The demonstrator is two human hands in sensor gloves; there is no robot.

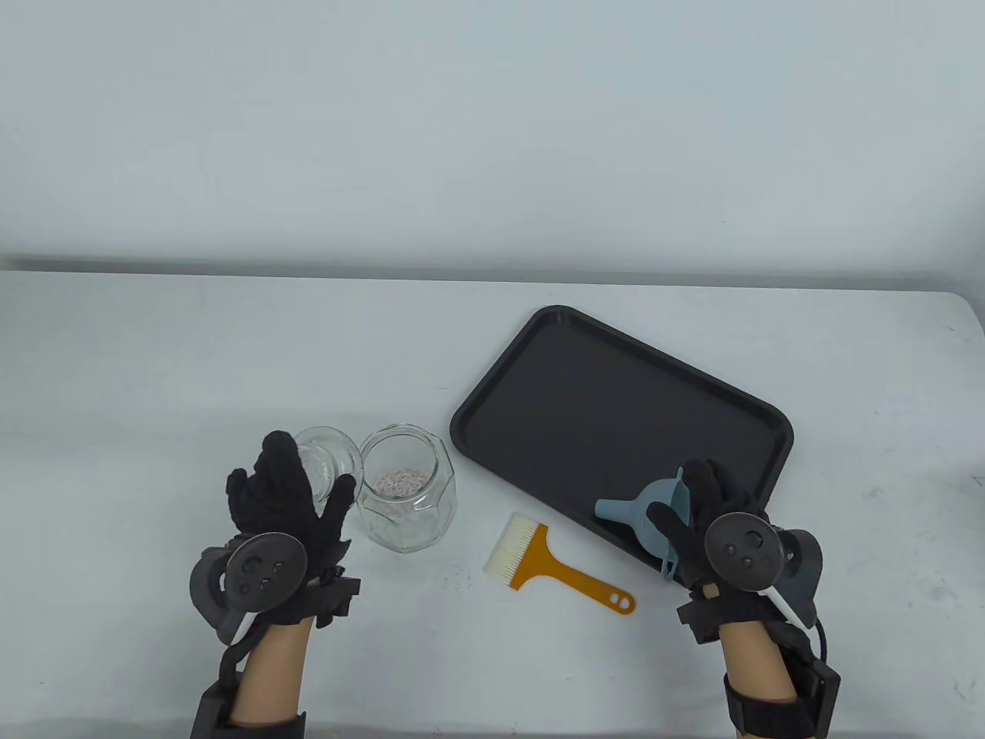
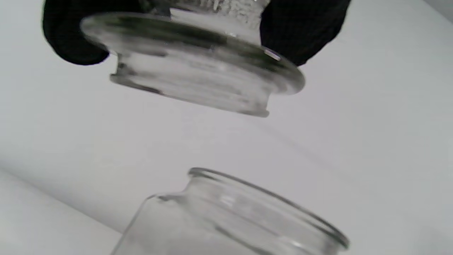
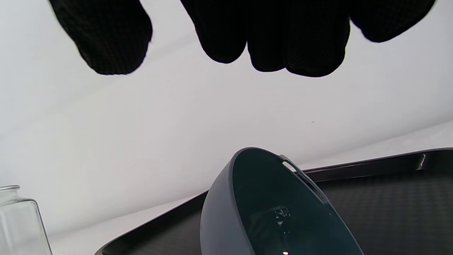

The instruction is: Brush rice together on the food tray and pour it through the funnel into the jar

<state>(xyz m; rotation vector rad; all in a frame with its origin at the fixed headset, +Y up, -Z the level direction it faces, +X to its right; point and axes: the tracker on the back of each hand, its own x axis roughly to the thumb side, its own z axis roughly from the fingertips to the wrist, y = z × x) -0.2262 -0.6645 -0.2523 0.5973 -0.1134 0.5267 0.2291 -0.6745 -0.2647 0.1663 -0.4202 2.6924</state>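
A clear glass jar [image 1: 406, 493] stands open at the left, with a little rice [image 1: 398, 483] on its bottom. Just left of it my left hand [image 1: 308, 481] grips the glass jar lid [image 1: 329, 454] and holds it off the table; in the left wrist view the lid [image 2: 198, 71] hangs above the jar's mouth [image 2: 265, 209]. A blue-grey funnel [image 1: 642, 514] lies on its side on the near edge of the black food tray [image 1: 616, 400]. My right hand [image 1: 692, 500] hovers over it, and its fingers [image 3: 283, 35] hang above the funnel [image 3: 276, 212] without touching it.
A brush [image 1: 558, 566] with white bristles and an orange handle lies on the white table between the jar and the tray. No rice shows on the tray's surface. A pale wall rises behind the table's far edge.
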